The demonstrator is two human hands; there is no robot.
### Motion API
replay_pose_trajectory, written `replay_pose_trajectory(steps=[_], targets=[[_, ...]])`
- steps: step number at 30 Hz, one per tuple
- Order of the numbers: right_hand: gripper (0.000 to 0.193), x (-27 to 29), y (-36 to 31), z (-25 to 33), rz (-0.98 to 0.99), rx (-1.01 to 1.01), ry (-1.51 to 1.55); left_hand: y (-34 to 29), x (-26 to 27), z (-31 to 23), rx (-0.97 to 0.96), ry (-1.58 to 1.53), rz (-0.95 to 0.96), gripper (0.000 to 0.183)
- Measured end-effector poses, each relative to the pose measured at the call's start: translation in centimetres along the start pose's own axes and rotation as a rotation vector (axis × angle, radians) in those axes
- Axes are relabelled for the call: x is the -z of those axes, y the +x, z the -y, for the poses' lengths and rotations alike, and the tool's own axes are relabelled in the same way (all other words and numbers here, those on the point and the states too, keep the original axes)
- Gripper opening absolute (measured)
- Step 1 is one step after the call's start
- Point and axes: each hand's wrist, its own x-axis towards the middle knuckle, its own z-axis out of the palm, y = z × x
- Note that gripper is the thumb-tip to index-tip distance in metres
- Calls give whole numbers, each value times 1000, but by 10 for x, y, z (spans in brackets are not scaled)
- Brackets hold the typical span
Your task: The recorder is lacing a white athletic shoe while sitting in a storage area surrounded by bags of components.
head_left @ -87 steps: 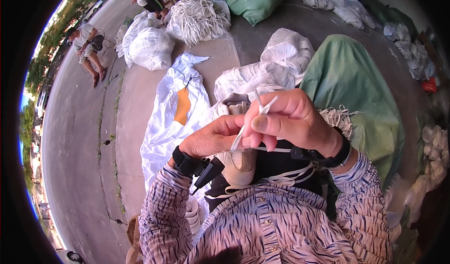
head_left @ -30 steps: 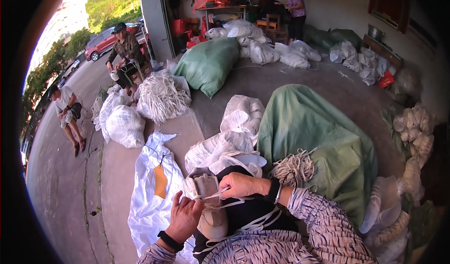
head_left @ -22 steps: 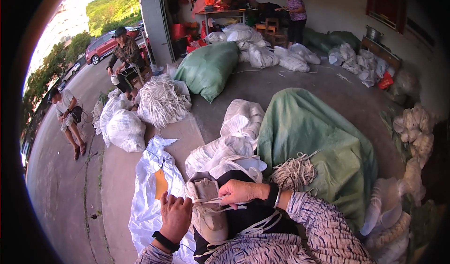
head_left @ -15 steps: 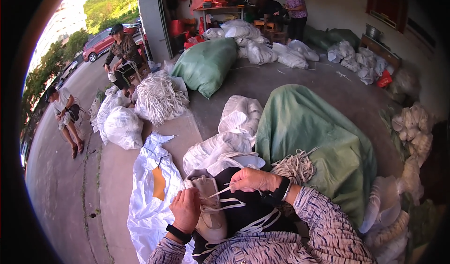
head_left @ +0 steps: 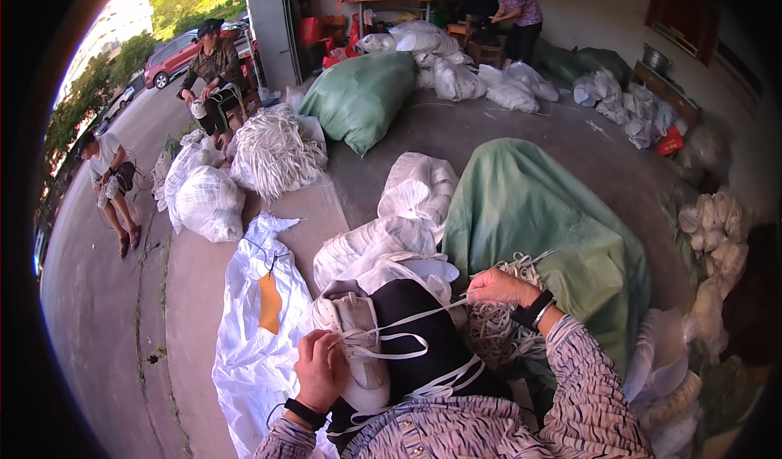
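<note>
A pale sneaker (head_left: 362, 361) lies on my lap over dark cloth, partly covered by my left hand. From its eyelets a white shoelace (head_left: 414, 317) runs taut to the right. My right hand (head_left: 498, 288) pinches that lace, out over a heap of loose laces (head_left: 505, 329). At the shoe's left side, my left hand (head_left: 320, 365) has its fingers curled against the upper; whether a lace end is in them is hidden. More lace loops over the dark cloth right of the shoe.
A large green sack (head_left: 538, 215) stands ahead right. Clear bags of shoes (head_left: 379, 243) lie in front, and a white plastic sack (head_left: 259, 320) is at my left. A bundle of laces (head_left: 277, 151) sits farther off. Two seated people work at the left; another stands at the back.
My right hand has moved right, away from the shoe, drawing the lace out into a long straight line. The left hand stays beside the shoe, a little lower.
</note>
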Motion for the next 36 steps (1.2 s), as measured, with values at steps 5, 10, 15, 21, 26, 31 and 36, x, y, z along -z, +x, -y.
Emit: replay_pose_trajectory(steps=[5,10,15,21,26,31,36], targets=[[18,-28,11,11,80,76,-421,15,17,-12,13,183,174,38],[18,-43,25,15,-171,291,-915,43,26,-15,-173,280,332,29],[18,-90,24,69,-181,407,-173,46,19,-22,-46,254,385,25],[16,-129,25,89,-43,590,-236,23,8,-10,-3,154,204,19],[16,-134,42,88,57,503,-444,33,11,-11,6,111,258,20],[20,-129,52,93,196,398,-424,49,13,-14,74,135,351,16],[24,-120,54,108,411,85,-214,49,17,-16,126,144,341,17]])
